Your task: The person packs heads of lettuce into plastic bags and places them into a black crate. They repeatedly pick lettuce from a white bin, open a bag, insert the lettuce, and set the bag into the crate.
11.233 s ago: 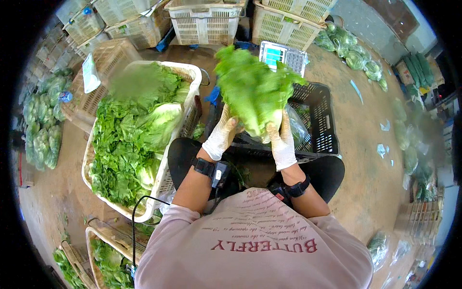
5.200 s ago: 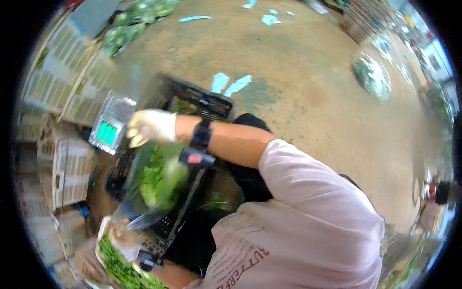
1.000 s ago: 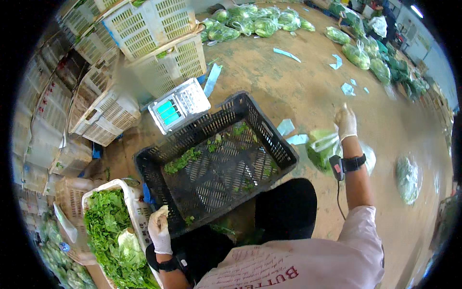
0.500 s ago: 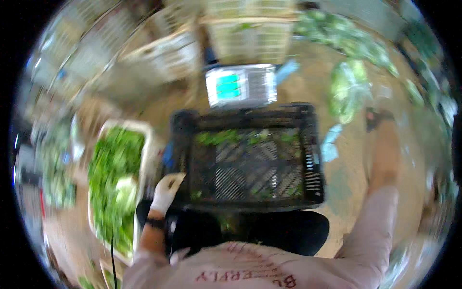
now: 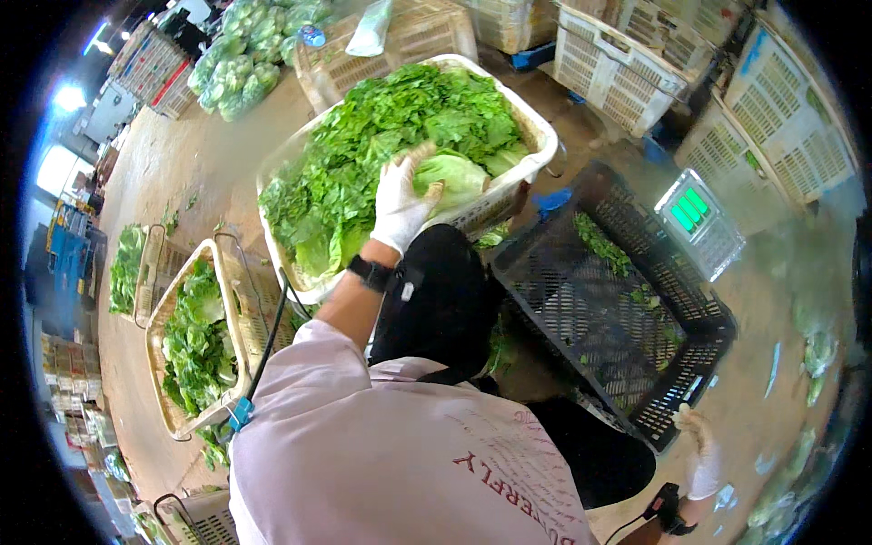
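Observation:
My left hand (image 5: 402, 202), in a white glove with tan fingertips, is over a white plastic basket (image 5: 543, 136) heaped with green leafy lettuce (image 5: 381, 118). Its fingers are spread at the end of a pale lettuce head (image 5: 457, 180) lying cut end outward near the basket's side; the grip has not closed round it. My right hand (image 5: 699, 451), also gloved, is low on the right beside the corner of a black slatted crate (image 5: 649, 413). Its fingers look loosely stretched and I see nothing in them. Loose green leaves (image 5: 601, 243) lie in the crate.
A digital scale (image 5: 701, 224) with a lit green display stands beyond the crate. White crates (image 5: 618, 77) line the back right. A smaller lettuce basket (image 5: 238, 313) sits at left, and bagged green heads (image 5: 241, 77) are piled far back. My knees are between basket and crate.
The view has swung left toward the lettuce basket. My left hand has moved from the black crate's edge onto the lettuce; my right hand has come in toward the crate's corner.

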`<state>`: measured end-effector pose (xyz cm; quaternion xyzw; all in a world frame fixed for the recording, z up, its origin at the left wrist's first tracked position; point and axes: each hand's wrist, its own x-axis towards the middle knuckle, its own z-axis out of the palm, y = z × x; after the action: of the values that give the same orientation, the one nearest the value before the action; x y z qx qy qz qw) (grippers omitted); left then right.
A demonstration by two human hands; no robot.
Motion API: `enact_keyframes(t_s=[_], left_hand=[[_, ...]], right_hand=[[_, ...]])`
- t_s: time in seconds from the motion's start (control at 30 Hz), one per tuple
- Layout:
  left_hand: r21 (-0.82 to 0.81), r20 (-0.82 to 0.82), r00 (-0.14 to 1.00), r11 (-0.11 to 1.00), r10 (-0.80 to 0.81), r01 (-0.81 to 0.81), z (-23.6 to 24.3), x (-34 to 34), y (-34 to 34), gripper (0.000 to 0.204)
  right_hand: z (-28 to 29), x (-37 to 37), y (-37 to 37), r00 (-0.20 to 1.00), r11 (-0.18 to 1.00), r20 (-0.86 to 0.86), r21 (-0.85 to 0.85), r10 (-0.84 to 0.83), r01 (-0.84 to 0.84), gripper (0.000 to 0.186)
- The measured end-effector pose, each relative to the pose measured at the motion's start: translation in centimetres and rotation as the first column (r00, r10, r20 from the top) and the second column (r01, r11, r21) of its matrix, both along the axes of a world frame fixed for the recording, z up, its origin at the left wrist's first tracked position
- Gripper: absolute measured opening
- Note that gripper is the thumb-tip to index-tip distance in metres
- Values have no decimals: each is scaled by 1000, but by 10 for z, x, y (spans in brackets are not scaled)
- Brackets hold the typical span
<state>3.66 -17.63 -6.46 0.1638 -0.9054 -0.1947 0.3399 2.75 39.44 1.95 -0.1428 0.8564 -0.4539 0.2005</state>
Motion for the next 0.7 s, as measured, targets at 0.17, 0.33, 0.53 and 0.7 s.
enact_keyframes(t_s=[0.17,0.33,0.53,0.7], left_hand=[[-10,345,933,994,-101,112,-41,25,-61,95],[312,-33,981,931,-191,192,-16,112,-68,37],[741,189,925,571,330,-355,-33,275,-91,27],[840,524,838,259,-152,-477,-54,287,-73,36]], right_hand=[[-13,27,-61,998,994,61,-104,-20,26,33],[-51,38,-140,980,986,-160,135,119,-97,9],[-102,47,-188,980,980,60,-55,-190,193,30],[-111,50,-244,999,979,24,-201,23,-18,22]])
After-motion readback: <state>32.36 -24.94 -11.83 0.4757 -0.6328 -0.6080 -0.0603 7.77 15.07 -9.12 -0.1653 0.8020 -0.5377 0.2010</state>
